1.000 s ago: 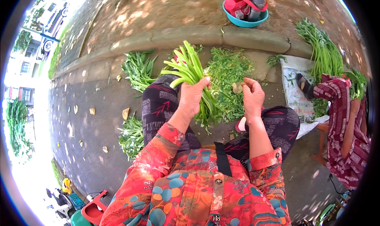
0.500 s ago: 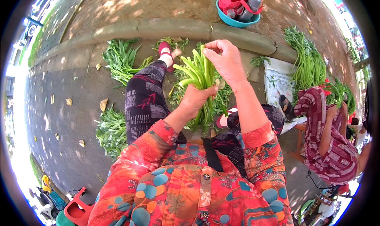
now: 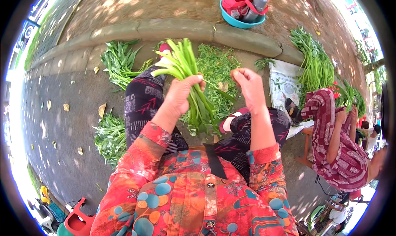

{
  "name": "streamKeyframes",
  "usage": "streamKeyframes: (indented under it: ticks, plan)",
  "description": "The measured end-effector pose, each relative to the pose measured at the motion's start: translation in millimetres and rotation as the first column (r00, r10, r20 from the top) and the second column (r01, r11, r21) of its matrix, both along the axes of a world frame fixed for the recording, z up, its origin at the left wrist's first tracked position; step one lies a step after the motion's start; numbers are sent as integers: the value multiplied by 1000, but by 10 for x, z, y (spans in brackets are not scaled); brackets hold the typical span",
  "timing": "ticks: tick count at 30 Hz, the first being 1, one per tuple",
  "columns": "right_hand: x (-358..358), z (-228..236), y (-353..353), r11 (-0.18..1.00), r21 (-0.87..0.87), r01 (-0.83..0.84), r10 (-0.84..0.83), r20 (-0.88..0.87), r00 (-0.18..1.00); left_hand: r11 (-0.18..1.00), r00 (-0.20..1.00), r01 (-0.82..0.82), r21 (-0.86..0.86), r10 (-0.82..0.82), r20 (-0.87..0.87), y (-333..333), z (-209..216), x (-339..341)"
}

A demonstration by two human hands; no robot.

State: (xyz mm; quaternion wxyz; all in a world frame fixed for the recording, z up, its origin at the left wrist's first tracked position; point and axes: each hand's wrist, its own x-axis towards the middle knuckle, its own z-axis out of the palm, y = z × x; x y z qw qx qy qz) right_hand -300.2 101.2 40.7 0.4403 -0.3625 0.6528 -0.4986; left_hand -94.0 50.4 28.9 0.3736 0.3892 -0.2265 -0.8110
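My left hand (image 3: 179, 96) is closed around a bunch of water spinach (image 3: 184, 61). Its thick pale stems point up and away from me, and the darker leaves hang down below my fist. To the right of the bunch, my right hand (image 3: 251, 89) is raised with thumb and fingers pinched together, apart from the stems. Whatever sits between those fingertips, if anything, is too small to make out. Beneath both hands, between my feet, loose green leaves and trimmings (image 3: 215, 62) cover the ground.
Bundles of greens lie at left, one by the curb (image 3: 177, 30) and another (image 3: 110, 137) nearer me. At right are a white sack (image 3: 284, 82) and a long-stemmed heap (image 3: 315, 66). A seated person (image 3: 342, 149) handles greens there. Beyond the curb stands a blue basin (image 3: 237, 22) holding a bag and flask.
My right hand has come off the stem tops and moved right and down. My left hand, still gripping the bunch, has shifted left and slightly up. The whole view has shifted slightly.
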Motion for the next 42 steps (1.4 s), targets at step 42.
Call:
streamKeyframes:
  ticks: [42]
  plan:
    - [67,-946,367,997,81,12,-35,285,958,970,951,-182,-162,215,223,-161,-281,4]
